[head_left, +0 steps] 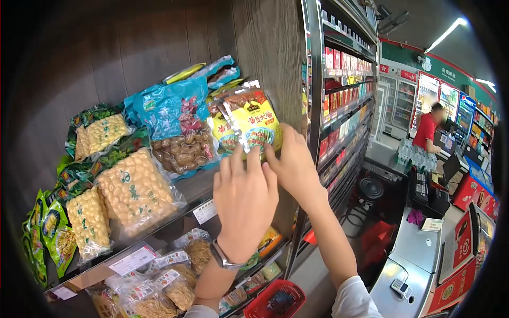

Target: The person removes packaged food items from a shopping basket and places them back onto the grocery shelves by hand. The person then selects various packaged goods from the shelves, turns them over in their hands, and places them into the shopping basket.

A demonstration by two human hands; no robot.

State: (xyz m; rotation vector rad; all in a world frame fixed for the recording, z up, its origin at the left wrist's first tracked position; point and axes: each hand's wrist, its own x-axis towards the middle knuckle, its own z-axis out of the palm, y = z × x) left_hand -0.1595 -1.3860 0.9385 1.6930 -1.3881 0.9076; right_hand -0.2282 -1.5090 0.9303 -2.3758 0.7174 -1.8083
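My right hand (297, 164) grips the right edge of a yellow soybean paste packet (257, 124), its thumb in front and its fingers partly behind. My left hand (246, 193), with a watch (225, 257) on the wrist, has its fingers stretched up against the lower front of the yellow packets. A second yellow packet (225, 132) stands just left, partly overlapped by the first. Beside these leans a blue bag (169, 108), with a clear pack of brown, round food (183, 148) below it.
Vacuum packs of pale beans (138, 188) and green snack bags (58, 233) fill the shelf's left. Bagged dry goods (161, 289) lie below. A red basket (275, 302) is near the floor. Packed racks (344, 100) stand right; beyond, a person in red (424, 130) is behind a counter (413, 254).
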